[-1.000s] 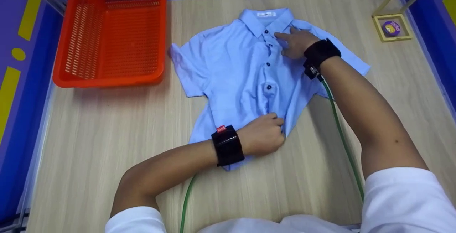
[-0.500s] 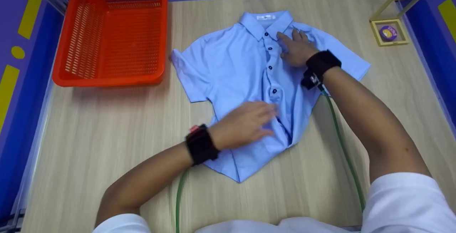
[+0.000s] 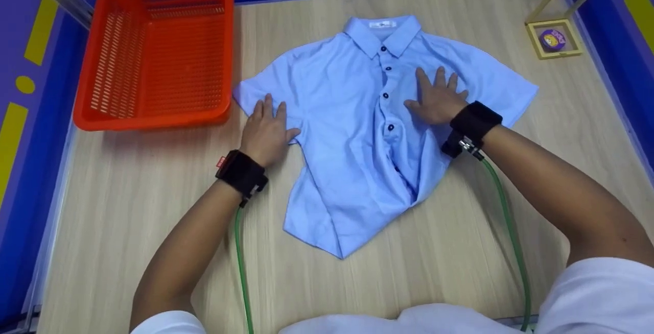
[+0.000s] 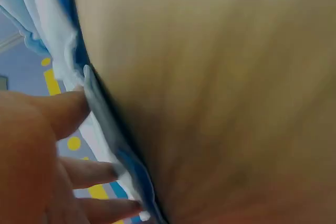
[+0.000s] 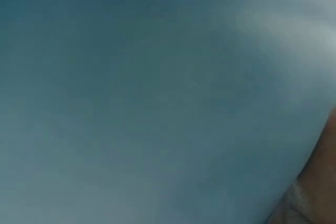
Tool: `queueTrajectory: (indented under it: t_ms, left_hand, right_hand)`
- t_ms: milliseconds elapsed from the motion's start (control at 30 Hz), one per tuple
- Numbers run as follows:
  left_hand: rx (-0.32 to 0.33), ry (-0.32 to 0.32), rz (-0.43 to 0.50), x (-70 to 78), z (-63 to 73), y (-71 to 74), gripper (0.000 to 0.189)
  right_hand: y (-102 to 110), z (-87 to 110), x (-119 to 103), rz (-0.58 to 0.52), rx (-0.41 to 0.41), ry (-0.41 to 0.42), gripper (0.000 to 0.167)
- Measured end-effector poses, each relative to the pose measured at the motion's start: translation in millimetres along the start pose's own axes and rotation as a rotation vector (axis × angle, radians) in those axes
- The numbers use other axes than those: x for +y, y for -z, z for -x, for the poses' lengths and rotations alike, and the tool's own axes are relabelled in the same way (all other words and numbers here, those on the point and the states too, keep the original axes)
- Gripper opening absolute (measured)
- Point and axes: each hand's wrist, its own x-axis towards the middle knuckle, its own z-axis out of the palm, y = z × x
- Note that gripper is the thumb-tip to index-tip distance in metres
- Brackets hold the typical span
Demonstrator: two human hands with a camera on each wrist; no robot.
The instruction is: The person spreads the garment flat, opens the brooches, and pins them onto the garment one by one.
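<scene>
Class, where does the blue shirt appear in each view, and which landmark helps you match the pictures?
Head: the blue shirt lies spread across the middle.
Left wrist: part of its pale cloth runs diagonally from the top left to the bottom, left of centre.
Right wrist: blurred blue cloth, probably the shirt, fills nearly everything.
Shared landmark: the left hand and right hand, both in the head view, each also in its own wrist view.
</scene>
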Motion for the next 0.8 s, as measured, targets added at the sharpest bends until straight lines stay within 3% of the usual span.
queueTrajectory:
  t_ms: [233,400,533,600,700,800]
  left_hand:
    - [-0.079,0.081,0.003,1.4,-10.7,5.5,0.070]
    - [-0.130,0.121,0.004,-0.4,-26.5,11.9,0.066]
    - [-0.051,0.118,-0.030,1.8,-26.7,11.8,0.064]
    - [0.048,0.079,-0.050,8.2,-17.4,10.3,0.059]
    - [0.176,-0.052,-0.087,23.9,7.7,7.8,0.039]
    - [0.186,-0.212,-0.058,42.3,36.2,1.8,0.027]
  right_hand:
    - [8,-7.9,22,-0.004,-0.008,-0.005,0.091]
    - [19,-15.6,46,0.006,0.010,0.112,0.093]
    - [23,-17.7,56,-0.003,0.040,0.187,0.091]
    - [25,-16.2,54,-0.022,0.060,0.202,0.088]
    - [28,-11.1,41,-0.061,0.100,0.238,0.082]
    - [30,-5.3,21,-0.079,0.115,0.282,0.077]
